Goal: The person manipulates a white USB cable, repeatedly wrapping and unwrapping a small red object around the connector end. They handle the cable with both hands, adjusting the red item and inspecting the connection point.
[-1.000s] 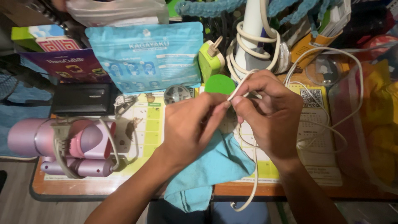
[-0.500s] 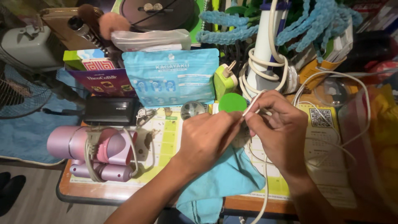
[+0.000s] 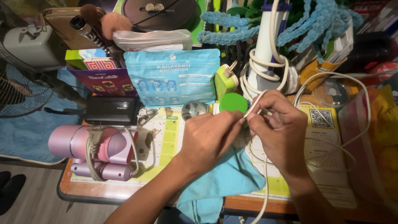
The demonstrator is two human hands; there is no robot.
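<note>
Both hands pinch white cable [image 3: 253,104] over cluttered desk [image 3: 124,191], wood floor below

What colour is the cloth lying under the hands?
The cloth is light blue, close to turquoise, plain with no pattern. The head view shows it, the only view here.

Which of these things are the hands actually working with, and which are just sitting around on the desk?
In use: left hand, right hand, white cable, teal cloth.

Lying about: pink hair dryer, blue pouch, black box, green lid.
</note>
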